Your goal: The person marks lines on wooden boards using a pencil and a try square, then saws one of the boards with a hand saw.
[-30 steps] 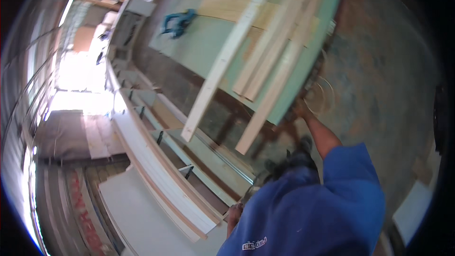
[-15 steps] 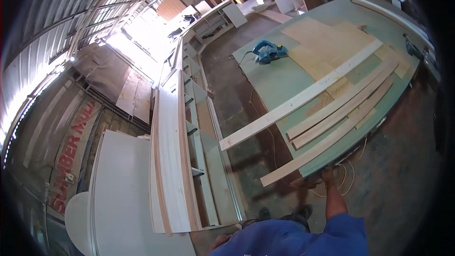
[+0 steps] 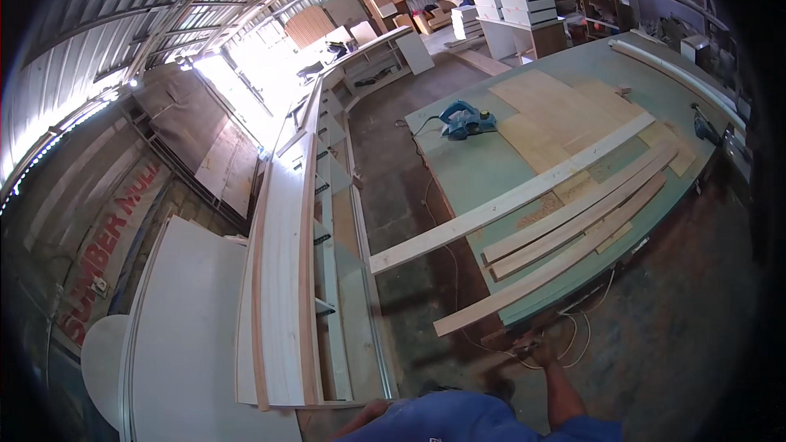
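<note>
My right grip [image 3: 540, 350] is low beside the near corner of the green bench [image 3: 458, 173], right by the pale cable [image 3: 589, 334] that loops below the bench's edge. The fingers look bent, but I cannot tell whether they close on the cable or on anything else. My left grip [image 3: 375, 411] is at the near end of the long cabinet [image 3: 337, 336], partly behind my blue shirt [image 3: 442, 419]; I cannot tell whether it is open or holding something, or whether it touches the cabinet.

The cabinet lies along my left, its open compartments facing up, with long white boards [image 3: 282, 303] on its left side. The bench stands to my right across a strip of floor [image 3: 393, 188]. On the bench, a long pale plank [image 3: 509, 196] lies aslant, its near end jutting out over the floor. Beside it lie narrow wood strips [image 3: 532, 278], the nearest one also overhanging the bench's edge. Thin ply [image 3: 540, 102] lies flat under the plank's far part, with shavings [image 3: 539, 211] near its edge. A teal power tool [image 3: 467, 120] rests near the bench's far left corner. Further left, a large white sheet [image 3: 188, 327] lies beside the cabinet.
</note>
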Demonstrator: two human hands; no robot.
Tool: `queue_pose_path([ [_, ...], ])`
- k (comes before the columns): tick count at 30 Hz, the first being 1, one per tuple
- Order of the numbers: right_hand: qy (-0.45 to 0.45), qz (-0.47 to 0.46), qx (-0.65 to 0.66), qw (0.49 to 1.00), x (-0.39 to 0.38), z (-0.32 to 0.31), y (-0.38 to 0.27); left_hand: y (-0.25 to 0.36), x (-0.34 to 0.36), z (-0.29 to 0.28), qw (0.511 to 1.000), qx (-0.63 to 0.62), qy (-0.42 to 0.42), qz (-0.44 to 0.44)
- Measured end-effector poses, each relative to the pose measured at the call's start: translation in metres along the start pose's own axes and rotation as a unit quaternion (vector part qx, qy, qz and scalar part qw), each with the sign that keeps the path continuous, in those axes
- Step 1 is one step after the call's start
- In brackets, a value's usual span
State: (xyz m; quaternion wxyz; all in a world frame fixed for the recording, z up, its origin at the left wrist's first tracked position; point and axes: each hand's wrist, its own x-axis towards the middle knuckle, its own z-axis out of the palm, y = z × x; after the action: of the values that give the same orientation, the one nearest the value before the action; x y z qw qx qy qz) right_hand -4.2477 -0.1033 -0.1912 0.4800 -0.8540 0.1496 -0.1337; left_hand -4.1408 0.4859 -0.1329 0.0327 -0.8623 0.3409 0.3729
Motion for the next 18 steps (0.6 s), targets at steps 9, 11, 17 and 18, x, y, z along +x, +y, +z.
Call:
queue_pose_path([
  [9, -0.055, 0.042, -0.034, 0.997, -0.022, 0.048, -0.128, 0.035, 0.04, -0.087, 0.963, -0.223, 0.058, -0.139],
  [11, -0.103, 0.039, 0.0, 0.994, -0.02, 0.061, -0.16, 0.046, 0.033, -0.113, 0.954, -0.252, 0.083, -0.137],
  [17, -0.243, 0.042, 0.087, 0.965, -0.004, 0.131, -0.231, 0.047, -0.004, -0.155, 0.894, -0.428, 0.05, -0.121],
  [18, -0.249, 0.04, 0.081, 0.964, 0.002, 0.146, -0.242, 0.041, -0.008, -0.157, 0.885, -0.446, 0.036, -0.133],
])
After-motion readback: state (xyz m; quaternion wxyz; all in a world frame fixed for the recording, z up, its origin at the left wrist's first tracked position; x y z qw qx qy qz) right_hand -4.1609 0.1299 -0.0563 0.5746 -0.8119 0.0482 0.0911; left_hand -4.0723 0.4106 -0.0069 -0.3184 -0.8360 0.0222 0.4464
